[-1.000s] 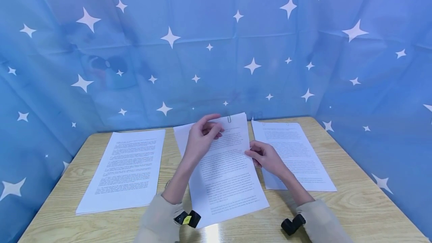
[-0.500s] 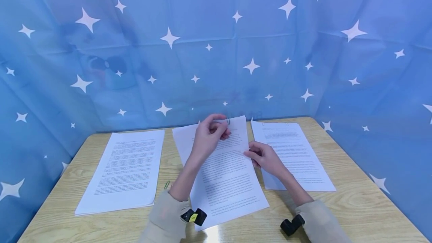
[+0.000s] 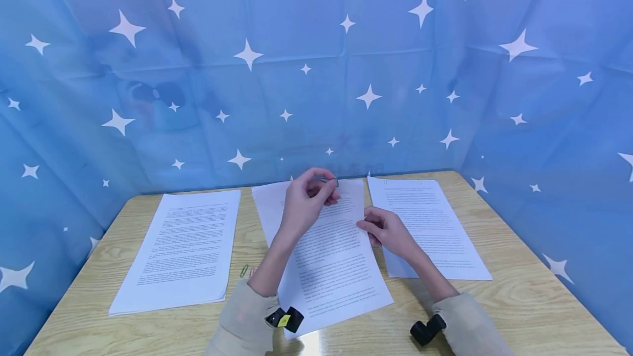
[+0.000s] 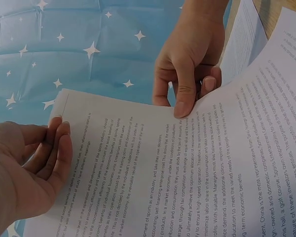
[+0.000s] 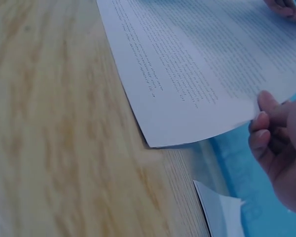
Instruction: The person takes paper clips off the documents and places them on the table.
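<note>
On the table point(image 3: 539, 312), centre: printed sheets point(image 3: 336, 276), set askew
Left hand point(image 3: 306, 199): curled at their top edge, pinching a paper clip point(image 3: 338, 182)
Right hand point(image 3: 388, 231): grips their right edge in a pinch
Flanks: left stack point(image 3: 178, 251) and right stack point(image 3: 430, 224), lying flat
Left of the sheets: a green clip point(image 3: 244, 271)

1. The left hand point(image 3: 309, 196) covers part of the top edge of the middle papers point(image 3: 328, 260); the clip point(image 3: 337, 182) by its fingertips is mostly hidden; whether they pinch it is unclear.
2. A pink item point(image 3: 253, 271), too small to name, lies partly behind the left forearm point(image 3: 270, 268).
3. Print point(image 3: 338, 276) is too small to read in the head view; blurred in the right wrist view.
4. There, the right edge cuts off the right hand point(image 5: 290, 158).
</note>
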A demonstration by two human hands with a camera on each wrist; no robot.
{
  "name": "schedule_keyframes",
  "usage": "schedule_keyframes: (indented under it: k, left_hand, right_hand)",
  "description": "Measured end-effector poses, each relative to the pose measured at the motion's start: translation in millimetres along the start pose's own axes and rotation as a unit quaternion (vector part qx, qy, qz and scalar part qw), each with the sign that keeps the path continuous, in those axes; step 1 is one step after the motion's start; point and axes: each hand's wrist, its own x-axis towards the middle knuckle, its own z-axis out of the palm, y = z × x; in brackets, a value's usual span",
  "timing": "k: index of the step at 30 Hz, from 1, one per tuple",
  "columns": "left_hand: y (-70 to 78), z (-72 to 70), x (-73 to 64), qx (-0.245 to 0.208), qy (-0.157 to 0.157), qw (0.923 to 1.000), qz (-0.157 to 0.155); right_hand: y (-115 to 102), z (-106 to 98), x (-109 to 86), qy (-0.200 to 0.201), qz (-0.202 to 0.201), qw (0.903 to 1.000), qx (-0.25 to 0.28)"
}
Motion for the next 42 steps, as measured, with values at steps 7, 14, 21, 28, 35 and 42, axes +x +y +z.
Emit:
schedule_keyframes:
  k: [7, 14, 21, 28, 35, 42]
  left_hand:
    - [0.9, -0.7, -0.8, -0.001, 0.012, 0.9998, 0.014]
    - [7.5, -3.7, -3.8, 0.007, 0.045, 0.9986, 0.029]
    - [11.3, -12.9, -13.5, 0.024, 0.047, 0.9983, 0.026]
    - [6.5, -28.0, -22.8, 0.029, 0.037, 0.9988, 0.013]
    - [2.5, -43.7, -30.9, 0.050, 0.044, 0.9978, -0.003]
    - [-0.5, -60.7, -41.2, 0.070, 0.041, 0.9960, -0.037]
  right_hand:
    - [1, -1, -0.2, 0.000, -0.001, 1.0000, -0.009]
    - [1, -4, -0.8, 0.003, 0.005, 0.9999, -0.015]
    - [2, -6, -1.0, 0.010, 0.006, 0.9999, -0.005]
    - [1, -6, -0.6, 0.012, 0.014, 0.9998, -0.011]
    - [2, -7, -1.0, 0.009, 0.015, 0.9998, -0.013]
    - [2, -8, -0.1, 0.010, 0.014, 0.9998, -0.011]
